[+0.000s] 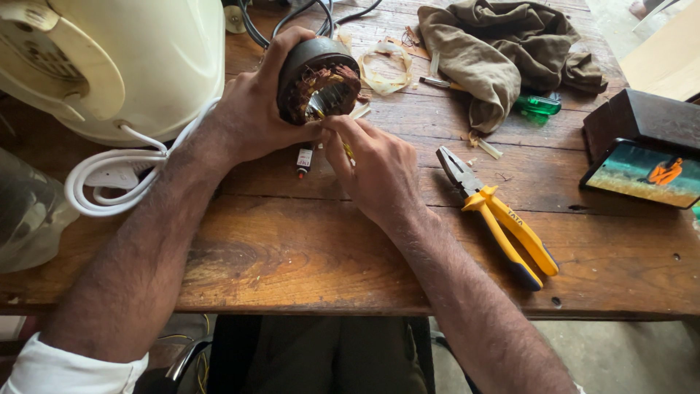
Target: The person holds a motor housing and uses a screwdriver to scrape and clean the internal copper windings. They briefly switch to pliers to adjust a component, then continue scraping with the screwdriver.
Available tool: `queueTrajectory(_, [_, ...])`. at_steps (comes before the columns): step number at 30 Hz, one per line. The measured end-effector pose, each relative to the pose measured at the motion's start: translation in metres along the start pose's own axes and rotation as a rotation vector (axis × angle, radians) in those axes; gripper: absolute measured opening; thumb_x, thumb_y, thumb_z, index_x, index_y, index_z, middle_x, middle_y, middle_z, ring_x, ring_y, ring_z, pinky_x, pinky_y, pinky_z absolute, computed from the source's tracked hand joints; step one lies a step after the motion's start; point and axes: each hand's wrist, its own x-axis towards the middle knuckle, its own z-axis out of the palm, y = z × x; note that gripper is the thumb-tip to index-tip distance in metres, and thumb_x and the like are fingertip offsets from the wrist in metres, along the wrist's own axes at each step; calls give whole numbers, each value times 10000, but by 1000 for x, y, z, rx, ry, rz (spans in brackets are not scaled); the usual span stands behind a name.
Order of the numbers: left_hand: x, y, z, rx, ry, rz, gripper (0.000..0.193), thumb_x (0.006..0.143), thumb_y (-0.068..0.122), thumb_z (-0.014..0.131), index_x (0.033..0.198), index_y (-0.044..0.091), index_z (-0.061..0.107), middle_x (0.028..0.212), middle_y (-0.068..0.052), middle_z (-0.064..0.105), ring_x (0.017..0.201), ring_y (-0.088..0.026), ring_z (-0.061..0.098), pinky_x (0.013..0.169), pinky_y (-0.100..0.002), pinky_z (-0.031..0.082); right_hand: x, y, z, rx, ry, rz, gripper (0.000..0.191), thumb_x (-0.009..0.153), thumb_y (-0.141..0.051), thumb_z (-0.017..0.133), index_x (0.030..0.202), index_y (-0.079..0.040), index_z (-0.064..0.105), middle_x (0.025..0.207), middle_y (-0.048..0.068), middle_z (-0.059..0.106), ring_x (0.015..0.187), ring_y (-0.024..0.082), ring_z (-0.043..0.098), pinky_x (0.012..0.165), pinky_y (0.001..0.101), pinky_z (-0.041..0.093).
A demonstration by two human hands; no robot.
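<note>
Step in hand: motor stator (pixel 319 82) is held tilted above the surface (pixel 306 248), open end toward the camera; copper windings w/ pale insulation strips are being picked at on the lower rim. Judged as winding/insulation work, mid-way.
Left hand (pixel 251 109): wrapped around the stator's dark outer shell from 9 o'clock, grip clamped on it, thumb near the lower rim.
Right hand (pixel 375 168): at 5 o'clock of the stator, fingertips pinched together on something thin and yellowish at the winding edge; what exactly is pinched can't be told.
Stator position: upper centre, lifted off the surface, not resting.
Next move calls for: fine fingertip control at the rim, stator kept steady by the left hand; thin wire could be nicked if pulled hard (judgement).
Small tester-like tool (pixel 304 159): lies on the surface just under the hands, at 6 o'clock of the stator.
Pliers (pixel 499 219): yellow-handled, at 3 o'clock of the right hand, apart from it, jaws toward the stator.
Cloth (pixel 503 44): olive, bunched at 2 o'clock; green-handled screwdriver (pixel 538 106) partly under it.
Phone (pixel 645 174): far right, screen lit, beside a dark wooden box (pixel 642 117).
Cream appliance (pixel 124 66): at 10 o'clock, its white cord (pixel 109 179) coiled against the left wrist.
Edges: near surface edge runs just below the forearms.
Open room: bare wood betw. the forearms and toward 4 o'clock; left side crowded.
</note>
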Motion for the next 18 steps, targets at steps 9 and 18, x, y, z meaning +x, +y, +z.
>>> queueTrajectory(9, [2,1,0,13,2,-6,1009,840,372,950,1512,286,202,1307,-234,674,1090,-415,734,965,-541,635,1,-2,-1,9,-2,16,158,1049,-194,629,1164,-101,684,981,93,773,788,251,767,640,414,591])
queueTrajectory(18, [2,0,-1,9,10,14,1000,844,360,950,1512,272,210,1288,-231,689,1094,-421,732,974,-542,632,2,-2,-2,12,-8,18,171,1048,-192,620,1175,-97,685,998,97,774,794,254,768,649,417,594])
